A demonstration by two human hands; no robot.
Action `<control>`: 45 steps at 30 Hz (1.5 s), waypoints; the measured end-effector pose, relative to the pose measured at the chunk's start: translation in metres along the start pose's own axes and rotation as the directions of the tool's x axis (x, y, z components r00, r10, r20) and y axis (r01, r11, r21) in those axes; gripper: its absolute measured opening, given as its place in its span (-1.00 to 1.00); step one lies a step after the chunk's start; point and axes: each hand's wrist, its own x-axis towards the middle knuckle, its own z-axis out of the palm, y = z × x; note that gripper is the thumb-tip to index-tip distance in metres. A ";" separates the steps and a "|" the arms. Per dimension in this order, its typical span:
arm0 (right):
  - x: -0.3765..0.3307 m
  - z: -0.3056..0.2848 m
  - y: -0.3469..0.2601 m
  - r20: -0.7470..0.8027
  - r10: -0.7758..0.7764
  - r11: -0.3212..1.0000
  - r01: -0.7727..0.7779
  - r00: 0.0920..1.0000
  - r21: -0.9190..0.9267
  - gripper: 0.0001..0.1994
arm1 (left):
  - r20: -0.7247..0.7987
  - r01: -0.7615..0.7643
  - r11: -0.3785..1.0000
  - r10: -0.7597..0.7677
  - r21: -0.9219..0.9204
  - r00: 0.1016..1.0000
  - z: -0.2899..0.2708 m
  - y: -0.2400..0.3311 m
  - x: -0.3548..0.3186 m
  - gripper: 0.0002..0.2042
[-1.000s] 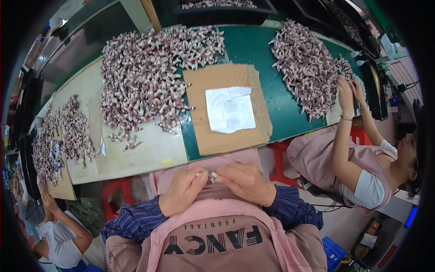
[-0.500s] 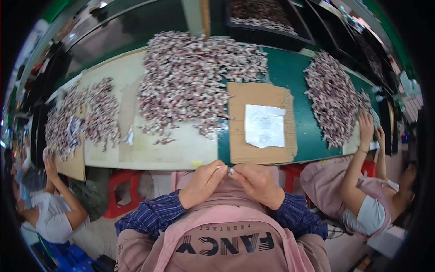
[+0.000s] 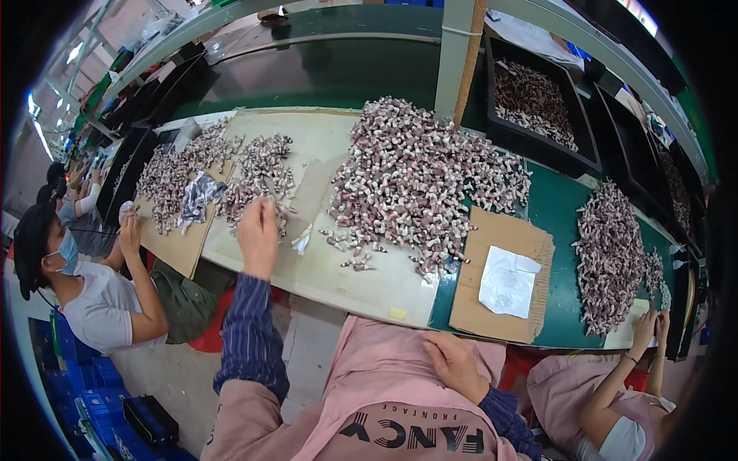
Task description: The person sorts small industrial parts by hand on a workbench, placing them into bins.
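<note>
My left hand (image 3: pixel 259 238) reaches out over the left part of the table, its fingers pressed together at the edge of a pile of small purple-brown and white pieces (image 3: pixel 265 165). Whatever it may hold is hidden. Down by my lap, at the table's front edge, my right hand (image 3: pixel 455 361) is curled, with nothing visible between its fingers. A large heap of the same small pieces (image 3: pixel 407 177) covers the middle of the table. Right of that heap, a crumpled white sheet (image 3: pixel 509 282) rests on a flat piece of brown cardboard (image 3: pixel 470 296).
Another pile (image 3: pixel 610 261) lies at the right, near a co-worker's hands (image 3: pixel 649 334). At the left, a masked co-worker (image 3: pixel 108 284) sits beside a cardboard sheet (image 3: pixel 173 250) and a crumpled silvery wrapper (image 3: pixel 201 196). Black bins (image 3: pixel 542 150) stand behind an upright post (image 3: pixel 459 69).
My hands, together over my lap at a small piece before, are now apart. The left has gone out to the left pile; the right stays near my lap. The view has swung left.
</note>
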 end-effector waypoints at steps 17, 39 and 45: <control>0.010 0.001 0.006 0.092 0.034 0.999 -0.030 0.995 -0.038 -0.84 | -0.260 -0.298 0.946 0.321 0.124 0.911 0.047 0.006 -0.044 -0.77; 0.193 -0.222 0.147 -0.456 -0.109 0.862 -0.144 0.884 -0.486 -0.80 | 0.126 -0.368 0.928 0.372 -0.048 0.920 0.068 0.021 -0.050 -0.85; 0.253 -0.220 0.168 -0.166 -0.166 0.752 0.016 0.972 -0.658 -0.70 | 0.081 -0.222 0.971 0.229 -0.087 0.970 0.064 0.012 -0.057 -0.91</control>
